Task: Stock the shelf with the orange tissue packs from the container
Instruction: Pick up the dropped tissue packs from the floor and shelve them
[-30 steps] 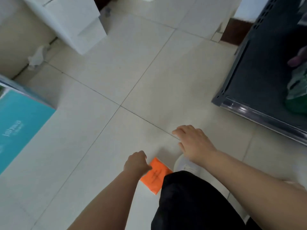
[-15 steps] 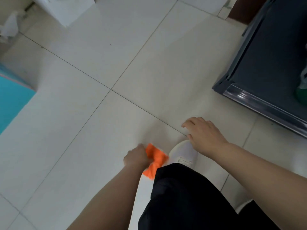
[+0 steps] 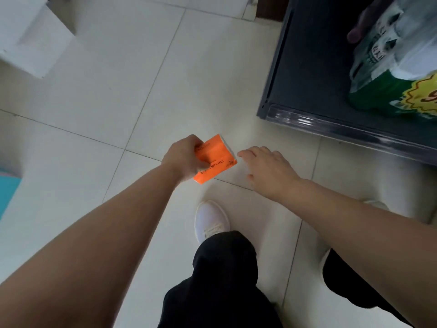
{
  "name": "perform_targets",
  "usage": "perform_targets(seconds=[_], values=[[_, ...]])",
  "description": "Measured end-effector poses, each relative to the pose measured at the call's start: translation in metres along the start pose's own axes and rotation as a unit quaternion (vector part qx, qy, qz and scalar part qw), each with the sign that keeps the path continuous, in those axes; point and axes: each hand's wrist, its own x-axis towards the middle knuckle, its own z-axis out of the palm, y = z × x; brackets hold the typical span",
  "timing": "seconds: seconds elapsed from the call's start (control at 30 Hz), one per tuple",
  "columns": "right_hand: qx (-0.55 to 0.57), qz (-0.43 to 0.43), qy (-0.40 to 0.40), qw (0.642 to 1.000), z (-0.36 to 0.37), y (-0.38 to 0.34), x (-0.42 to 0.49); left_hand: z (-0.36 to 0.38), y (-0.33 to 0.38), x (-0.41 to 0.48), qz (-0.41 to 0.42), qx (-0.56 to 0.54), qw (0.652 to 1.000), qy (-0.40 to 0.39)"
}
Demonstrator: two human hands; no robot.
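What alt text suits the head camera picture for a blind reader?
Seen from above, a person's left hand grips an orange tissue pack over a tiled floor, the right hand open beside it. A dark shelf holding a wrapped green package stands at upper right.

The orange tissue pack reads "COTTON".

Orange tissue pack in left hand — up from floor level, now ahead of the shoe.
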Motion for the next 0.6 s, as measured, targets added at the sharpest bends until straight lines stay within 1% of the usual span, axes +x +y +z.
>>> perform_targets(seconds=[0.13, 0.27, 0.33, 0.43, 0.6], values=[[-0.023, 0.011, 0.034, 0.999, -0.039, 0.010, -0.026, -0.017, 0.034, -0.025, 0.057, -0.005, 0.998, 0.006], [-0.011, 0.017, 0.098, 0.995, -0.071, 0.010, -0.058, -0.049, 0.074, -0.065, 0.124, 0.041, 0.991, 0.026], [-0.007, 0.020, 0.097, 0.995, -0.067, 0.005, -0.076, -0.061, 0.086, -0.086, 0.138, 0.082, 0.986, 0.038], [-0.022, 0.019, 0.040, 0.999, -0.028, -0.005, -0.100, -0.060, 0.084, -0.112, 0.111, 0.114, 0.987, 0.034], [-0.042, -0.038, -0.043, 0.997, 0.062, -0.029, -0.124, -0.004, 0.037, -0.132, 0.001, 0.087, 0.996, 0.019]])
